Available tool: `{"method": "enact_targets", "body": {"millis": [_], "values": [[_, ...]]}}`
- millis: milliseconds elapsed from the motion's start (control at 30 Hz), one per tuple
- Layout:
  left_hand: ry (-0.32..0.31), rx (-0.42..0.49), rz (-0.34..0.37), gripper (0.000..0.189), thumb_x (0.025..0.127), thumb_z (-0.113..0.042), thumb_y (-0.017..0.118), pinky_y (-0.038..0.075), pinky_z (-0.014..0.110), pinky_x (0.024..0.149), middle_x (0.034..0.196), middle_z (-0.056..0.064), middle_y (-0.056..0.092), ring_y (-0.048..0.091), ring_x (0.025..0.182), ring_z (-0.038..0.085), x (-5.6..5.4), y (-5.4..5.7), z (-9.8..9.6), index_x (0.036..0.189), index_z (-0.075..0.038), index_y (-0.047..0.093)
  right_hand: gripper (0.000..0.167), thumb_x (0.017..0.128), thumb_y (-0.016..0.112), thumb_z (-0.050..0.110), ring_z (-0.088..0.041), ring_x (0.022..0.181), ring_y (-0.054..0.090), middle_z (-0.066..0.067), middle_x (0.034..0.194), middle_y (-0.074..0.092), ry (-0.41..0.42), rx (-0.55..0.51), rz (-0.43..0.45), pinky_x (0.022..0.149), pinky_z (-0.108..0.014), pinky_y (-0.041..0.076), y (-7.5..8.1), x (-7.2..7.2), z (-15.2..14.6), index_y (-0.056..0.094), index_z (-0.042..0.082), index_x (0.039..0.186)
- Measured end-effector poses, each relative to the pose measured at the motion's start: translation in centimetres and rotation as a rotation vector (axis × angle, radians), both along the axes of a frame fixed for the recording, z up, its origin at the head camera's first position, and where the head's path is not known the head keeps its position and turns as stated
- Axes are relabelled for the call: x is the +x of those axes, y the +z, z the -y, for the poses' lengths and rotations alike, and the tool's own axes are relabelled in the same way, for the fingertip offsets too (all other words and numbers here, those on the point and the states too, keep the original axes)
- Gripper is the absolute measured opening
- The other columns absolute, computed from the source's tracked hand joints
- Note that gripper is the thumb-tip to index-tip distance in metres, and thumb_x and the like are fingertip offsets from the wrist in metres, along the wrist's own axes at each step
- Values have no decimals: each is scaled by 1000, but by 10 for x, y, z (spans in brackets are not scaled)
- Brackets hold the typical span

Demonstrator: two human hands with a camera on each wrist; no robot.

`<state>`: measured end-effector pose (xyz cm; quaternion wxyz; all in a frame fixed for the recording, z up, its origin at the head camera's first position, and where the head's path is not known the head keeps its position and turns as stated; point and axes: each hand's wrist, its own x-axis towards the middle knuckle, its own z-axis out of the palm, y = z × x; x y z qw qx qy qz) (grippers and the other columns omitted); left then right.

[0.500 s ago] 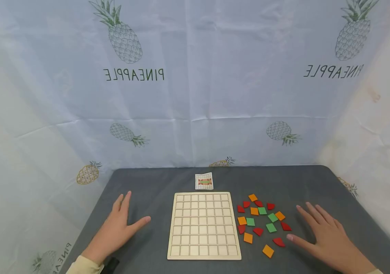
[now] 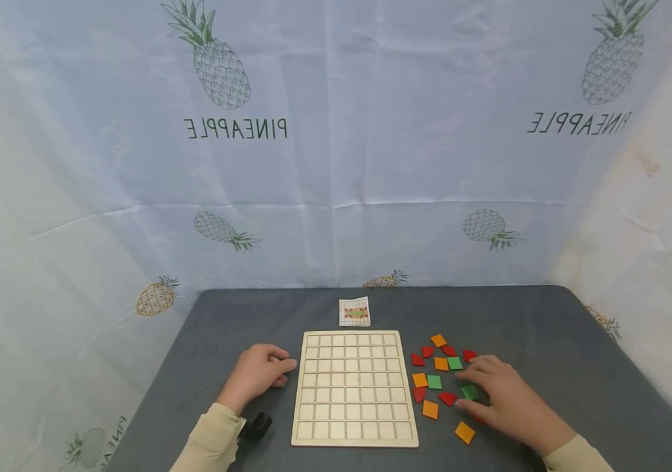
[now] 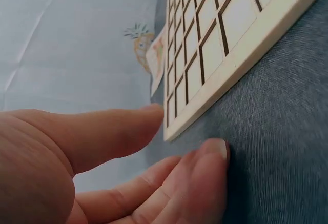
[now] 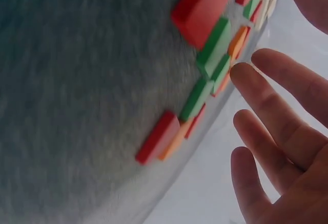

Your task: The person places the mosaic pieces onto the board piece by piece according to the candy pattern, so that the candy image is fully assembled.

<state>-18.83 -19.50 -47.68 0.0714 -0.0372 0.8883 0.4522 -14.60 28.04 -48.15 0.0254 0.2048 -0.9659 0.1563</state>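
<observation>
A pale wooden grid board (image 2: 355, 440) lies on the dark table, its squares bare. Just off its left edge is my left hand (image 2: 256, 373), with the fingers loosely bent and nothing held; in the left wrist view the thumb (image 3: 118, 131) comes close to the board's corner. My right hand (image 2: 503, 400) hovers over the right part of the scattered tiles, thumb and fingers spread apart around a green square tile (image 2: 469, 392). From the right wrist, a red rounded tile (image 4: 202, 9) and green tiles (image 4: 197, 98) show beyond the relaxed fingers. My right hand partly hides some tiles.
Orange square tiles (image 2: 430, 410), red rounded tiles (image 2: 446, 398) and green squares (image 2: 434, 382) lie loose right of the board. Behind the board is a small printed pattern card (image 2: 355, 312). A pineapple-print cloth (image 2: 336, 164) hangs at the table's back.
My left hand has come in rightward to the board's edge, its fingers bending. The right hand has moved left from beside the tiles to over them. The head view has shifted slightly.
</observation>
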Motion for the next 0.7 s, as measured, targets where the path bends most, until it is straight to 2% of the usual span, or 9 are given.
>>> {"method": "enact_targets", "body": {"millis": [100,300,433,700], "values": [[4,50,35,30,95,-21,84,67,35,66,84,8,78,75,70,17,-4,-3,-5,114,2,77,41,88,84,60,-20,113,62,17,111,67,20,18,14,96,-55,60,-3,-2,4,81,28,114],[-31,133,101,32,93,-17,87,68,35,65,85,11,77,76,69,17,-6,-11,-7,115,3,75,30,86,87,56,-15,108,60,22,105,62,50,15,-10,90,-49,60,-10,-4,7,81,33,104],[-54,140,100,33,91,-15,88,68,36,65,84,11,77,76,68,17,-7,-12,-7,115,3,73,27,86,89,52,-10,105,56,22,101,58,60,4,-39,87,-44,58,-12,-5,10,81,32,102],[-66,104,102,33,89,-15,90,66,35,63,79,9,77,74,64,16,-10,-12,-9,114,0,73,21,85,92,46,-2,100,51,24,98,55,73,19,-34,85,-41,55,-10,-10,16,82,34,99]]}}
